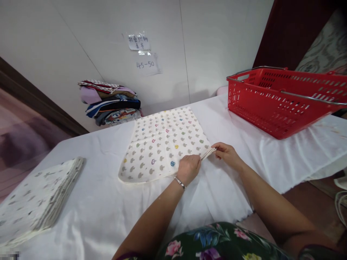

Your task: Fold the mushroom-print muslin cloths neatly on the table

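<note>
green, flower-printed fabric (208,242) covers the person's front at the near edge of the surface (100,202), which is draped in smooth, softly creased white. toward the near left corner lies a folded stack (40,195) of thin, crinkly printed cloth, its layers showing along one side. past the middle of the near edge, the left hand (189,167), a silvery bracelet (180,183) at its wrist, has its fingers curled over the hem of a patterned cloth (159,144), tips hidden; the right hand (226,154) pinches that cloth's layered corner between thumb and fingers. the patterned cloth spreads from there to the far edge, off-white, matte, dotted with mushroom shapes, its near left corner rounded. the step in hand seems to be evening up the layered hem; the next move would likely call for holding those layers level, as such limp fabric could slip. toward the far right corner stands a red basket (260,106) of stiff, perforated plastic with metal handles. by the far edge, leftward, rises a pile of mixed garments (112,103); two paper notes (148,65) hang on the smooth wall (214,43).
</note>
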`<state>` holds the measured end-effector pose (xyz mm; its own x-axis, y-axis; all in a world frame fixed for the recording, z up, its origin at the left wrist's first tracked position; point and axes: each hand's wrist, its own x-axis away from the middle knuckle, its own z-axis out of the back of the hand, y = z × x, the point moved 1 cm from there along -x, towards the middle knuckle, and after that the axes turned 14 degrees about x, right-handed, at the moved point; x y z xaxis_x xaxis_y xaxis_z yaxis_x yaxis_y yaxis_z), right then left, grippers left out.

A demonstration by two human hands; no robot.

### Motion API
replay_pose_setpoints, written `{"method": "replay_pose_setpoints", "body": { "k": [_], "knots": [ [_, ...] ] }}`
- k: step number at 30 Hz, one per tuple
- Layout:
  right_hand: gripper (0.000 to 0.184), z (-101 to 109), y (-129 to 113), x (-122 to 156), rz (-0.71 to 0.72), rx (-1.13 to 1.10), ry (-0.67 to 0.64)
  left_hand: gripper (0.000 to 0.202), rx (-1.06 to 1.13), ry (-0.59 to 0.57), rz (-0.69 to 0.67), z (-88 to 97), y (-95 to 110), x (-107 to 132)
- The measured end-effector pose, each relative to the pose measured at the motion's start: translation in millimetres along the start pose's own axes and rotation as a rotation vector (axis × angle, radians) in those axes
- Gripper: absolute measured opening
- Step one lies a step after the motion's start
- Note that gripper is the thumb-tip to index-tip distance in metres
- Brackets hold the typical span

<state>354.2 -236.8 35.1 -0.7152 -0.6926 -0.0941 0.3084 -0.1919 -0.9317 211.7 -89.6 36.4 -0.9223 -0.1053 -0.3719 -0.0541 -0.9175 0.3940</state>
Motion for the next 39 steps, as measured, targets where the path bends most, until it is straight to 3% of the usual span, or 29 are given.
{"method": "replay_pose_setpoints", "body": {
  "k": [10,16,23,29,39],
  "knots": [
    [0.021,-1,-9,3,-0.018,0.001,-0.037,0.027,-0.009,-0.026,0.068,-2.7,6,3],
    [0.020,0,-8,2,-0.041,-0.069,-0.015,0.031,-0.007,0.016,0.111,-4.5,7,8],
    [0.026,0,1,-2,-0.047,-0.124,-0.017,0.025,0.060,0.006,0.063,-5.7,9,14],
    [0.028,0,0,-2,-0.048,-0.131,0.001,0.023,-0.009,0.021,0.158,-8.4,5,11],
    [0.024,0,0,0,-0.029,-0.123,0.015,0.020,-0.040,-0.013,0.056,-9.0,3,9]
  ]
}}
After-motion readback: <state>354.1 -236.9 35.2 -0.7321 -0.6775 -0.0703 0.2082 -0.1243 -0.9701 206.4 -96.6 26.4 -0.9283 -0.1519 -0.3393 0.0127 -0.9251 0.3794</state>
